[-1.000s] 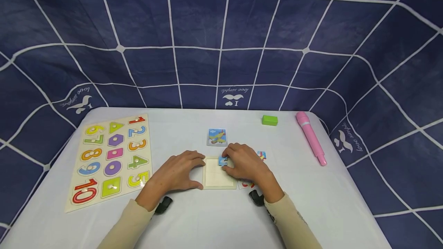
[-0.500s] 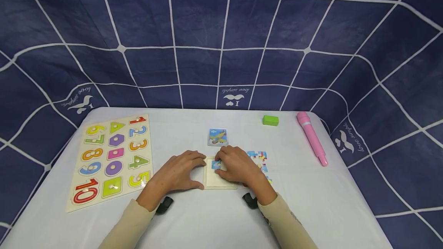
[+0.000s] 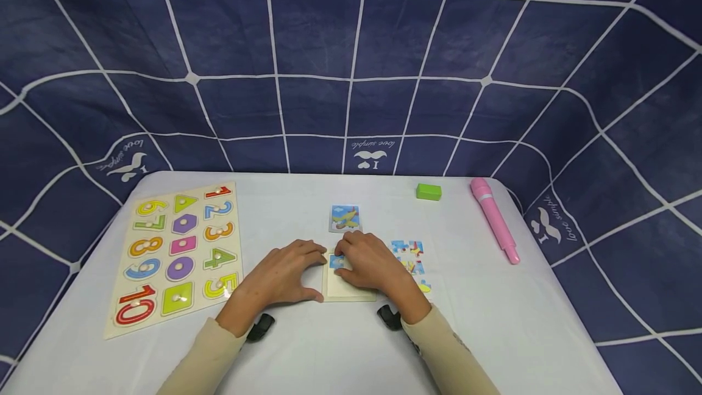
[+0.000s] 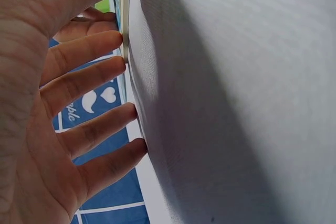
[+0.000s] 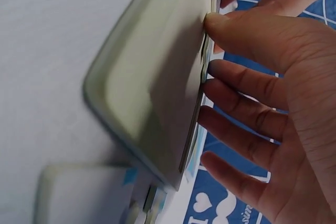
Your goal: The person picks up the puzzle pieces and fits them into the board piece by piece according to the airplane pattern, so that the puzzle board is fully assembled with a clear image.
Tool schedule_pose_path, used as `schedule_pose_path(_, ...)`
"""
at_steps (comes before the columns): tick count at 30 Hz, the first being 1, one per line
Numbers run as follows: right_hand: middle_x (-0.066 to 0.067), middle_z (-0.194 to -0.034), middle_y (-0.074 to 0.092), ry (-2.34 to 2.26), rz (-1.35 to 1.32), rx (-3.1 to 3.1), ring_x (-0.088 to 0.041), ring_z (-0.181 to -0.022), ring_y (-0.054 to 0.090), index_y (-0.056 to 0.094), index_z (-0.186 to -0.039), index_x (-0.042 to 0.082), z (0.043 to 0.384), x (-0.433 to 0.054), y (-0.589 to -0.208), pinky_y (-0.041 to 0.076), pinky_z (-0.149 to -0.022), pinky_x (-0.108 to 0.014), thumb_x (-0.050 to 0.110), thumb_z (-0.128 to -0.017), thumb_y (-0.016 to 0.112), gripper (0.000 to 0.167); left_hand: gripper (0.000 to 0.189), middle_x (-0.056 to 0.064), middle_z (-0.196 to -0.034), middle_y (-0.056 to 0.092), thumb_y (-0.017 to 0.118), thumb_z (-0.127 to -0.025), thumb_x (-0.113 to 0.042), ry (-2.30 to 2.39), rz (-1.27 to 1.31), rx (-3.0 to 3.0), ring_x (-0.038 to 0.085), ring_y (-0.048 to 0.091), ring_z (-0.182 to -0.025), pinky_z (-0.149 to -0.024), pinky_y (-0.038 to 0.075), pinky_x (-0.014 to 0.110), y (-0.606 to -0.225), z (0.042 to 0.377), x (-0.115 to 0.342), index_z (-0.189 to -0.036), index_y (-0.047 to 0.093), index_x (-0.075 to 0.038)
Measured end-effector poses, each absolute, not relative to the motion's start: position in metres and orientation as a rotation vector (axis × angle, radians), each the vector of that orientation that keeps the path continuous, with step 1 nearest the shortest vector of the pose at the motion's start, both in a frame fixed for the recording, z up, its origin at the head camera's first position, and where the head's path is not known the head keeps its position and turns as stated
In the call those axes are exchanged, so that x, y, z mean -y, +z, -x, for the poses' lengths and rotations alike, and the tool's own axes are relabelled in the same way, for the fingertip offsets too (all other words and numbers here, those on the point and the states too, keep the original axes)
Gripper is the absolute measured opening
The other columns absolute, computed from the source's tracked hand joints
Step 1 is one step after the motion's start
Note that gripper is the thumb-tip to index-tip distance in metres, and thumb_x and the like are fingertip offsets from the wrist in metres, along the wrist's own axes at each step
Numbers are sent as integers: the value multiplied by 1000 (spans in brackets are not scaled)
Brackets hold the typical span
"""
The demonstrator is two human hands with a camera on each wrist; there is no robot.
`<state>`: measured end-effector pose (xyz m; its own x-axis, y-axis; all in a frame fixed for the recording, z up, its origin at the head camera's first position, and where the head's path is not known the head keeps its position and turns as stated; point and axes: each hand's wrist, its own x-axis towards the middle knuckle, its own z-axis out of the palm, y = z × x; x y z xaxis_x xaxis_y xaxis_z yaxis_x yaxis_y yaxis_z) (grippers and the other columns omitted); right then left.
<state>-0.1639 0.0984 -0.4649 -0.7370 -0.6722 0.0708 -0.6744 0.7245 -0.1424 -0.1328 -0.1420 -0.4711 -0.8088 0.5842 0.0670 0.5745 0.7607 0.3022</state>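
Observation:
A pale square puzzle tray (image 3: 351, 292) lies flat in the middle of the table. A blue jigsaw piece (image 3: 336, 262) is at the tray's upper left corner, held between the thumb and fingers of my right hand (image 3: 373, 263), which partly cover it. My left hand (image 3: 285, 276) is at the tray's left side, thumb near the lower corner and fingers near the upper one. In the left wrist view its spread, fairly straight fingers (image 4: 86, 77) touch the tray edge (image 4: 125, 30) and the cloth. The right wrist view shows the thumb over the tray (image 5: 142, 93).
Several loose jigsaw pieces (image 3: 415, 267) lie right of my right hand. Beyond the tray is a small airplane picture puzzle (image 3: 345, 218). A number board (image 3: 181, 255) lies left, a green block (image 3: 429, 192) and pink microphone-shaped toy (image 3: 495, 221) right. A dark blue curtain (image 3: 307, 108) surrounds the table.
My right hand has moved left with the blue piece, from the tray's upper right to its upper left corner, uncovering more loose pieces. My left hand has stayed in place.

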Motion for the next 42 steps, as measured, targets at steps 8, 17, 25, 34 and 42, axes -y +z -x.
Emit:
schedule_pose_path(8, 1, -112, 69, 251, -1148, 2907, -18, -107, 67, 78, -121, 15, 163, -96, -464, 57, -96, -39, 38, -94, 85, 36, 71, -4, -147, 65, 93, -74, -63, 519, -964, -2907, 22, 57, -139, -92, 59, 54, -472, 131, 140, -129, 76, -21)
schedule_pose_path(17, 0, -116, 70, 254, -1148, 2924, -19, -108, 67, 78, -123, 15, 160, -92, -466, 58, -93, -37, 35, -96, 83, 34, 69, -4, -147, 64, 94, -75, -59, 506, -956, -2898, 24, 57, -139, -92, 59, 57, -474, 127, 142, -132, 75, -24)
schedule_pose_path(25, 1, -115, 69, 280, -1136, 2912, -19, -106, 69, 77, -122, 16, 161, -100, -465, 59, -91, -38, 38, -96, 84, 34, 68, -1, -150, 61, 91, -80, -58, 467, -999, -2865, 27, 55, -140, -87, 59, 57, -473, 127, 141, -139, 73, -29)
schedule_pose_path(34, 1, -118, 70, 318, -1030, 2963, -21, -107, 70, 77, -124, 16, 163, -123, -460, 59, -92, -40, 38, -96, 83, 36, 69, 0, -153, 57, 89, -83, -58, 415, -996, -2864, 26, 53, -140, -87, 59, 54, -470, 129, 140, -143, 72, -29)
schedule_pose_path(42, 1, -121, 71, 353, -928, 2977, -21, -107, 71, 77, -124, 16, 166, -142, -456, 59, -93, -41, 35, -94, 86, 37, 71, 0, -154, 57, 89, -82, -58, 409, -962, -2866, 27, 53, -141, -90, 58, 55, -469, 130, 139, -144, 71, -28)
